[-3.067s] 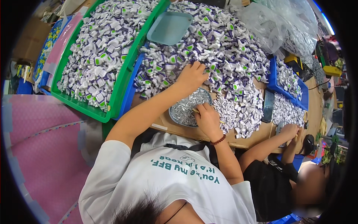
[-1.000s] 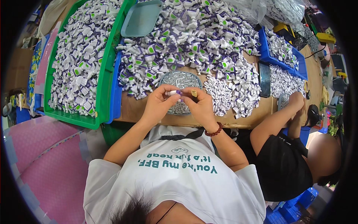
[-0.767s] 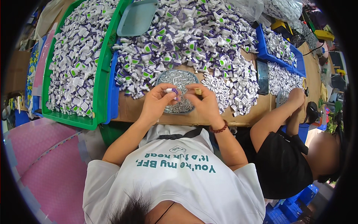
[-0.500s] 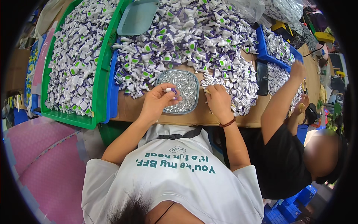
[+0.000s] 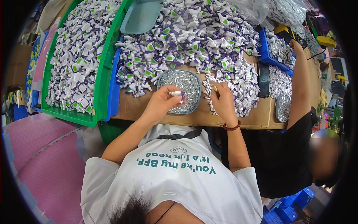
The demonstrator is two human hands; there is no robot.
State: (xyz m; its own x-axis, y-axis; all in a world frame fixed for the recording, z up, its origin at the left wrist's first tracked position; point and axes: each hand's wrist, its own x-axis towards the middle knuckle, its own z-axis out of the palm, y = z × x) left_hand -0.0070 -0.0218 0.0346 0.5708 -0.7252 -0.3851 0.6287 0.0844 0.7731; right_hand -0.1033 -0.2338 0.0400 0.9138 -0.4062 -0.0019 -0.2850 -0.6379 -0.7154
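Observation:
My left hand (image 5: 164, 102) pinches a small white-and-purple plastic piece (image 5: 176, 93) over the near left rim of a grey-blue tub (image 5: 159, 83). Shiny metal pins (image 5: 182, 80) fill that tub. To its right, my right hand (image 5: 224, 100) is closed at the near left edge of a heap of small white plastic parts (image 5: 244, 91). Something yellowish shows at its fingertips, but what they hold, if anything, I cannot make out. A red-brown bead bracelet circles this wrist.
A large heap of white, purple and green pieces (image 5: 201, 37) covers the far side. At left stands a green crate (image 5: 97, 80) full of similar pieces, near an empty grey tray (image 5: 140, 18). A co-worker's arm (image 5: 301, 71) reaches across at right, beside an oval tub of pins (image 5: 283, 108).
My right hand has drawn slightly right and nearer, still by the white parts. My left hand keeps its piece, now turned a little. The co-worker's arm has stretched farther away, uncovering the oval tub.

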